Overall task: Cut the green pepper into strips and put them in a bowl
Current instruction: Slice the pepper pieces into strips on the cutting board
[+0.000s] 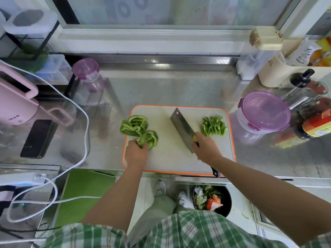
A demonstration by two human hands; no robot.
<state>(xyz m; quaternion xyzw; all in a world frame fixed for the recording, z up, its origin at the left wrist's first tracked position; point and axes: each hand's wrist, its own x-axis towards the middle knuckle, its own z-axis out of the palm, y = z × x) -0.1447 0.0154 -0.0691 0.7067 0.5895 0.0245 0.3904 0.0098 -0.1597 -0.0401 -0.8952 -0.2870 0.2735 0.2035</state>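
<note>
The left hand curls its fingers round the near end of one pepper piece, gripping it at the board's left side. Only the backs of the knuckles show, so I cannot tell where the fingertips sit under the flesh. The piece lies cut side up on the board, which is white with an orange rim.

The right hand is closed tight round the handle of one cleaver. It grips close up to the blade, and the handle's dark butt sticks out behind the wrist. The blade points away and to the left over the middle of the board, its flat side facing up. Whether its edge touches the board I cannot tell.

Just beyond the held piece lies a pepper stack of uncut pieces, overlapped, perhaps two or three. It overhangs the board's left rim. Right of the blade sits one heap of strips, too tangled to count.

The board rests on a steel counter. One purple-lidded tub stands just right of the board. A second tub stands far back on the left. There is one phone to the left, and one bin of scraps on the floor below.
</note>
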